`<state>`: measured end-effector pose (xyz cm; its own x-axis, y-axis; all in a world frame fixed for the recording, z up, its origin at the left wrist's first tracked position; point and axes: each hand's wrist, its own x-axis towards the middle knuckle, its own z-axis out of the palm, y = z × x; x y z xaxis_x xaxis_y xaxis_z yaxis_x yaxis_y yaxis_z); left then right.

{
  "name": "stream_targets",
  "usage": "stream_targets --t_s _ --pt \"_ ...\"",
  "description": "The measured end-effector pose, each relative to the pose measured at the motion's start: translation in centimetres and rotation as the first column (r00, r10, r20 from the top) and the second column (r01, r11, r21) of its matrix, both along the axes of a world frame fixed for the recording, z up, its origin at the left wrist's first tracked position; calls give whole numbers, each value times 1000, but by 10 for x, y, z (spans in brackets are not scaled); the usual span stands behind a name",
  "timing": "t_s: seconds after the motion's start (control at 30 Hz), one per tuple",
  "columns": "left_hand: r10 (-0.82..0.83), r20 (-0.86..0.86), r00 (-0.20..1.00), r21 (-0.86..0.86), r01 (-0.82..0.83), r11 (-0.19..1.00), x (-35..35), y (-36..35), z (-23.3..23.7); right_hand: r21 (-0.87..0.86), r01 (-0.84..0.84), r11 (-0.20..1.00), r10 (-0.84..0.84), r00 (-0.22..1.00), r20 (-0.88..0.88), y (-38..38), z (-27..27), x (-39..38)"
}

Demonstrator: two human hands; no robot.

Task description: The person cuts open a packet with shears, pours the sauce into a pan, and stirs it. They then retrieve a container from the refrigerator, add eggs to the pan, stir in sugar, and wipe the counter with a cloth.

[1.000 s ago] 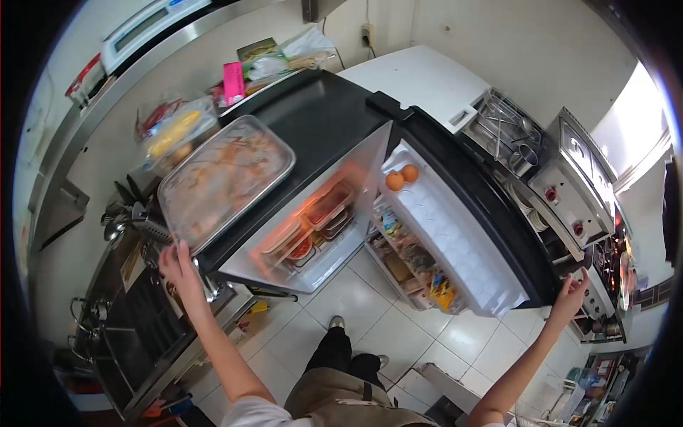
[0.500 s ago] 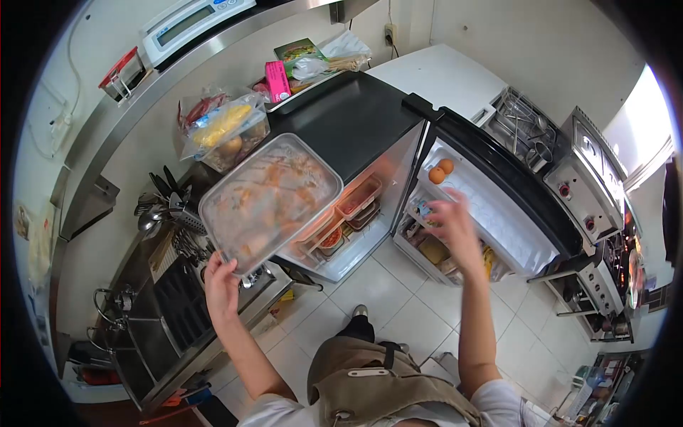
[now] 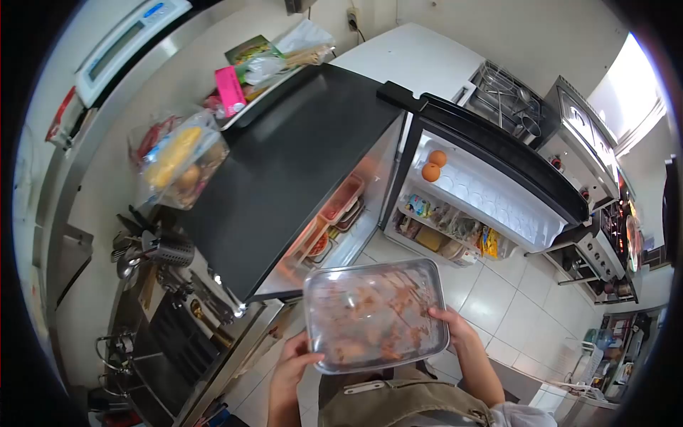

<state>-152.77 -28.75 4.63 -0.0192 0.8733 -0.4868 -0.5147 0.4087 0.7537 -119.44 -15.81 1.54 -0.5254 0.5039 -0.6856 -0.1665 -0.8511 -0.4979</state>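
I hold a metal tray [image 3: 375,314] covered with clear film, with reddish-brown food under it, low in front of my body. My left hand [image 3: 290,368] grips its near-left edge and my right hand [image 3: 453,327] grips its right edge. The tray hangs over the tiled floor, just in front of the open fridge [image 3: 334,213], whose shelves carry red-lidded boxes. The fridge door [image 3: 491,185] stands open to the right, with two orange fruits [image 3: 433,165] in its top rack.
The black fridge top [image 3: 299,149] is bare. A bag of yellow produce [image 3: 178,164] and a pink box [image 3: 230,89] sit behind it. A utensil holder [image 3: 160,249] and a sink counter stand at left. A stove [image 3: 576,164] is at right.
The tray has come off the fridge top and down in front of me. My right hand left the door and took the tray's right edge.
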Motion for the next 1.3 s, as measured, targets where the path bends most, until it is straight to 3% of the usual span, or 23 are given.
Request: stream_targets --t_s 0.07,0.13,0.2,0.27,0.33,0.37,0.4,0.47,0.53,0.57,0.63,0.7,0.77,0.9,0.97,1.03,1.1,1.2,1.3 --pt "-66 37 997 -1 66 998 19 30 -74 -32 252 967 -248 963 103 -15 -56 24" --pt "-53 122 991 -43 59 997 36 62 -157 -6 335 942 -333 937 102 -19 -118 37" --pt "-85 491 867 -88 146 985 37 112 -246 24 447 894 -446 884 137 -23 -196 51" --pt "-31 130 991 -211 58 976 34 178 -370 140 492 859 -510 846 158 -15 -252 47" --pt "156 -77 985 -148 -166 975 10 249 -490 166 526 834 -548 826 134 -5 -319 42" --pt "314 -109 943 -11 -317 948 -2 288 -541 156 547 823 -564 820 100 3 -343 38" --pt "533 -381 755 -4 -578 816 5 322 -532 147 568 810 -581 812 59 11 -370 32" --pt "558 -177 811 197 -527 827 -54 392 -661 190 566 802 -577 817 2 26 -426 25" --pt "503 -281 817 77 -503 861 -64 415 -649 245 567 786 -577 816 -34 46 -476 15" --pt "584 -315 748 158 -565 810 -53 412 -618 272 558 784 -571 820 -39 55 -498 10" --pt "378 -251 891 19 -386 922 -57 396 -575 298 565 770 -573 817 -67 70 -524 -7" --pt "456 -220 862 75 -452 889 -55 388 -563 324 541 776 -545 834 -89 80 -551 -18" --pt "536 -184 824 139 -518 844 -56 379 -557 347 565 749 -569 816 -101 87 -560 -38" --pt "415 -20 909 179 -405 896 -56 360 -559 346 612 711 -606 783 -142 96 -582 -74" --pt "382 167 909 174 -408 896 -50 352 -556 337 643 688 -612 763 -208 100 -594 -85" --pt "412 175 894 183 -440 879 -32 336 -524 350 651 673 -621 755 -210 104 -597 -96" --pt "351 88 932 296 -361 884 -21 324 -503 366 659 657 -634 746 -204 111 -593 -105" --pt "332 14 943 288 -322 902 -16 322 -511 415 660 626 -613 746 -260 120 -588 -120" --pt "330 57 942 275 -332 902 -4 315 -508 436 653 619 -608 750 -260 137 -588 -144"
